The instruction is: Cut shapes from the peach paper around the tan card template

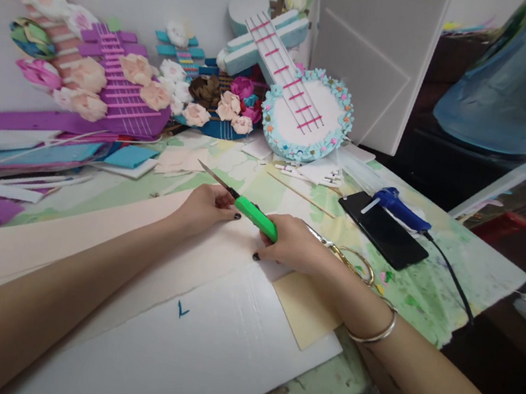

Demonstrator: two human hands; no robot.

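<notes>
My right hand (288, 241) is wrapped round the green handle of a utility knife (255, 217). Its thin blade sticks out to the upper left, above my left hand (210, 208). That hand has curled fingers at the far edge of a large pale pink paper sheet (147, 252) and appears to pinch it; the fingertips are partly hidden. Beneath the sheet lies a white board (195, 360) with a small blue pen mark. A pale yellow paper piece (306, 315) is under my right wrist.
Gold-handled scissors (355, 263) lie beyond my right forearm. A blue glue gun (400, 208) rests on a black phone (378, 233), its cord trailing over the table edge. Decorated model instruments, including a round blue-rimmed one (309, 117), lean at the back. Paper scraps (17, 189) cover the left.
</notes>
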